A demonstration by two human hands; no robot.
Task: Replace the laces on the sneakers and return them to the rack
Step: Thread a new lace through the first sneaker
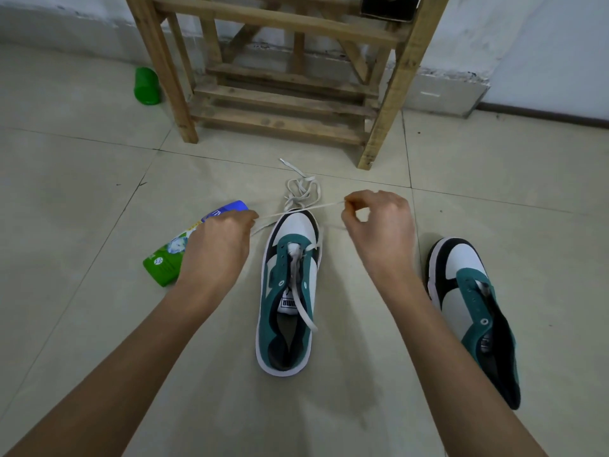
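Note:
A teal, white and black sneaker [290,324] lies on the floor tiles between my arms, toe pointing away. A white lace [304,207] stretches taut above its toe; my left hand [219,240] pinches one part and my right hand [375,225] pinches the other between thumb and fingertips. One lace end [304,308] trails down over the tongue. A loose bundle of white lace [301,189] lies just beyond the toe. The second sneaker [471,311], without a lace, lies to the right. The wooden rack [283,103] stands ahead.
A green and blue bottle [171,255] lies on its side under my left hand. A green cup [146,85] lies left of the rack's leg. A dark box [390,6] sits on an upper rack shelf. A white wall runs behind.

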